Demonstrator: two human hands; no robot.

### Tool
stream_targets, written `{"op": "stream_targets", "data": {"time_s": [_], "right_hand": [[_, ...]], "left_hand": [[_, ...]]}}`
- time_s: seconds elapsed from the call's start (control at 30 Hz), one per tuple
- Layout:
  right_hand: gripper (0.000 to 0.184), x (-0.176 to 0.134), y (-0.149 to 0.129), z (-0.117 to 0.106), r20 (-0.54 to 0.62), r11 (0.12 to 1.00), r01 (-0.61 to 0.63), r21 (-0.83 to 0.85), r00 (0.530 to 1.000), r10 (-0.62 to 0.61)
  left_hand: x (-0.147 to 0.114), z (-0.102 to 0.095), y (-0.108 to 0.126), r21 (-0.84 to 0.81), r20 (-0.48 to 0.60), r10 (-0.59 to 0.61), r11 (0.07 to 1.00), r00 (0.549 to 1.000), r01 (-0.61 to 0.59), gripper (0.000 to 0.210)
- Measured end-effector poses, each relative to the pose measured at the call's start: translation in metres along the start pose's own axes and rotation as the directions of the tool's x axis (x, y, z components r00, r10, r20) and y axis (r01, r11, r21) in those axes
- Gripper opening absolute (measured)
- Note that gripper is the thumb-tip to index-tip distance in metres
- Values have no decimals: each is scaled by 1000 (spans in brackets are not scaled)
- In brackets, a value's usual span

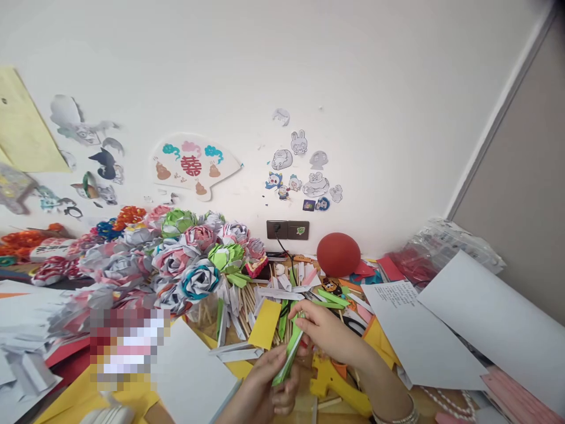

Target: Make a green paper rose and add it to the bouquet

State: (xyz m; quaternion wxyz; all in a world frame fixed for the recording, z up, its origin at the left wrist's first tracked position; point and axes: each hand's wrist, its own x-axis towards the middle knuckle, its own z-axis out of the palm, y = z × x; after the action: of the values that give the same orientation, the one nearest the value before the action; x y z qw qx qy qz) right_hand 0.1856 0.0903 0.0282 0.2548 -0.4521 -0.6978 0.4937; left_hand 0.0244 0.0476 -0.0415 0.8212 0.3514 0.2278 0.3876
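Observation:
Between my two hands is a narrow folded strip of green paper (290, 352) with a white edge, held at a slant above the table. My left hand (278, 377) grips its lower end, fingers curled around it. At the upper end, my right hand (311, 324) pinches the strip between thumb and fingers. A bracelet circles the right wrist. Just behind the hands lie a yellow paper piece (265, 324) and many thin wooden sticks. A yellow glue gun (339, 386) rests beneath my right forearm.
Folded paper flowers (200, 280) crowd the left side. A red balloon (338, 254) sits by the wall near a socket (288, 229) with a plugged-in cable. White sheets (419, 330) cover the right, beside a bead string (450, 403). Another white sheet (189, 371) lies left of my hands.

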Motion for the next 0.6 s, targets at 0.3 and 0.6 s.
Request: {"op": "stream_targets", "data": {"time_s": [0.3,0.6], "right_hand": [[13,-1,3,-2,47,996,82,-28,996,-81],[10,1,5,-1,82,987,158,-15,984,-156]], "left_hand": [[-2,1,3,-63,74,-36,997,997,41,26],[-1,4,-3,-41,1,-54,998,999,54,39]]}}
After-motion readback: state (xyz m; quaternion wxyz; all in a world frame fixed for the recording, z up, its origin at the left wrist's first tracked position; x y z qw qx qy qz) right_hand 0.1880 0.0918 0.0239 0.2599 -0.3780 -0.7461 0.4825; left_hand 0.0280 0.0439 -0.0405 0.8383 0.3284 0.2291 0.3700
